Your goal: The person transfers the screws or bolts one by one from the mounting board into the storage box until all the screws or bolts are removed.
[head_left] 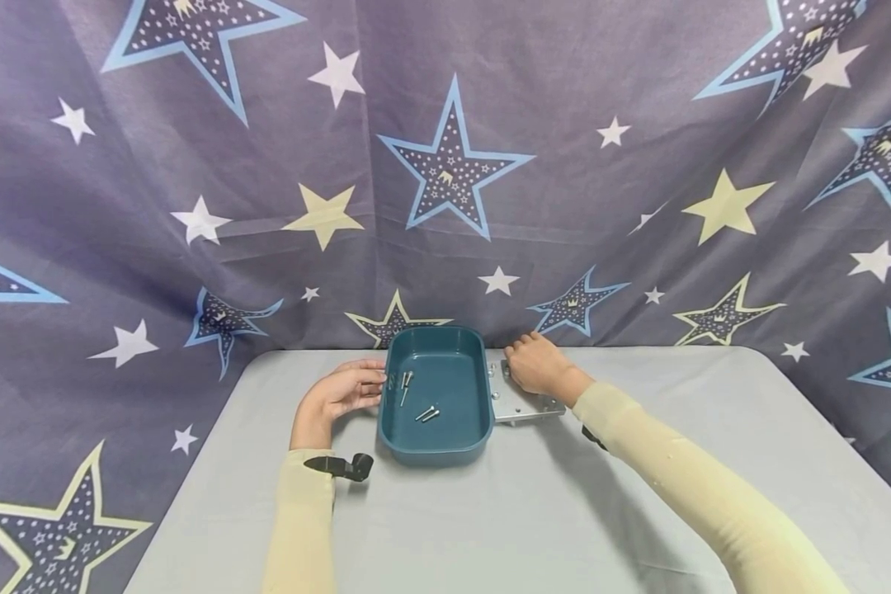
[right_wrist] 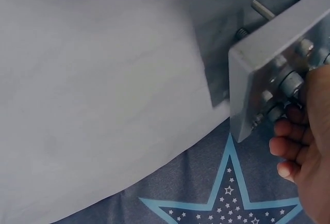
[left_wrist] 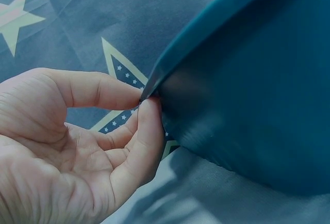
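Note:
A deep blue-green rectangular tray (head_left: 443,454) stands at the table's back edge. My left hand (head_left: 345,388) is at its left side, and in the left wrist view thumb and forefinger pinch the tray's rim (left_wrist: 172,53). Right of the tray is a metal plate (head_left: 523,406) fitted with several bolts. Over its far part, my right hand (head_left: 538,365) has its fingers curled. In the right wrist view these fingers (right_wrist: 289,146) curl at a bolt (right_wrist: 276,113) on the plate's face. The right thumb and most of the forefinger are hidden there.
Several loose screws (head_left: 429,413) lie inside the tray. A pale grey cloth covers the table (head_left: 445,528). Behind it hangs a dark curtain (head_left: 445,264) printed with stars. From the plate's other side a threaded end (right_wrist: 263,10) sticks out.

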